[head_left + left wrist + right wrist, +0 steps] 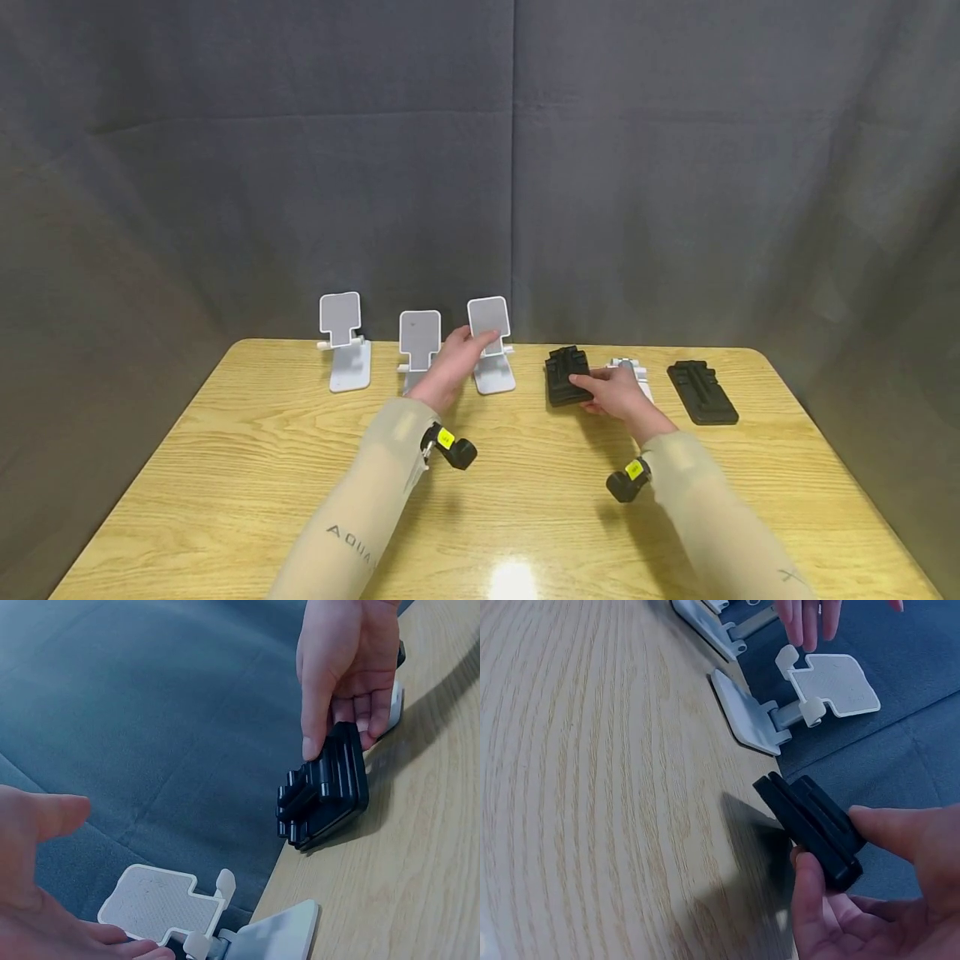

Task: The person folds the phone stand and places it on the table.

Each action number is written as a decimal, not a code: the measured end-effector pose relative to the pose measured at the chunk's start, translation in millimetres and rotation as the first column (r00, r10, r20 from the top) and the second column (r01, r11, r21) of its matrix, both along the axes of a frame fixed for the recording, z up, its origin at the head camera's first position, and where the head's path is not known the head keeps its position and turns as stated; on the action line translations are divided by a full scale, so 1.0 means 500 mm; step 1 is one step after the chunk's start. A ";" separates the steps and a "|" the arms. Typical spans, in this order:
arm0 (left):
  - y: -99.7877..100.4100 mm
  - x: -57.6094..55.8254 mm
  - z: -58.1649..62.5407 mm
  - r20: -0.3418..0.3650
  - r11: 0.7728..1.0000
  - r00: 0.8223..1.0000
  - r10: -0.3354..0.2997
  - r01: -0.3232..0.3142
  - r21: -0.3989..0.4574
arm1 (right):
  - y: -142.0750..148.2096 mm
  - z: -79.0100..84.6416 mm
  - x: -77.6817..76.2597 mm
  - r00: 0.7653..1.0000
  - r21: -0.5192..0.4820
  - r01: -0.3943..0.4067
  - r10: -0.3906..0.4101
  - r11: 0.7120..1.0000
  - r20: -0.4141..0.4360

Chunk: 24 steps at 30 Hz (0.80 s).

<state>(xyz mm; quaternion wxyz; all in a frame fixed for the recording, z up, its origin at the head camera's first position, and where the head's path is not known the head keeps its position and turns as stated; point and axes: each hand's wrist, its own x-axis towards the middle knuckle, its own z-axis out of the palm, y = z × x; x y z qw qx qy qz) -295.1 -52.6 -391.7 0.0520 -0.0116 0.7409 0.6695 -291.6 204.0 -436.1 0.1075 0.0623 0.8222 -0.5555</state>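
My right hand (617, 392) pinches a folded black phone stand (567, 377) by its near side, thumb on top and fingers beneath. In the right wrist view that black stand (814, 829) is tilted above the table, its shadow on the wood. My left hand (459, 358) has its fingers loosely extended and its thumb apart, right by an unfolded white phone stand (493, 373) with a grey pad. The left wrist view shows the open palm (52, 892) with nothing in it, beside the white stand's upright plate (161, 904).
Two more unfolded white stands, one at the far left (348, 367) and one partly behind my left arm (420, 333), stand near the back edge. A folded white stand (641, 379) lies behind my right hand. Farther right lies a folded black stand (702, 392). A dark curtain (510, 167) hangs behind the wooden table (225, 467).
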 end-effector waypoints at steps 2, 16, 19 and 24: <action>0.003 -0.006 0.002 0.001 1.000 1.000 0.006 -0.006 -0.005 | 0.000 0.000 -0.001 1.000 0.019 0.007 -0.007 1.000 -0.005; 0.009 -0.051 -0.015 0.023 0.996 0.998 0.062 -0.061 -0.073 | 0.007 -0.002 0.001 1.000 0.141 -0.004 0.003 0.990 0.004; 0.010 -0.063 -0.031 0.016 0.995 0.997 0.077 -0.076 -0.067 | 0.009 -0.007 0.001 1.000 0.211 -0.011 0.013 0.977 -0.008; 0.011 -0.084 -0.067 -0.034 0.990 0.992 0.123 -0.125 -0.058 | 0.007 -0.012 0.004 0.999 0.282 -0.012 0.020 0.959 -0.027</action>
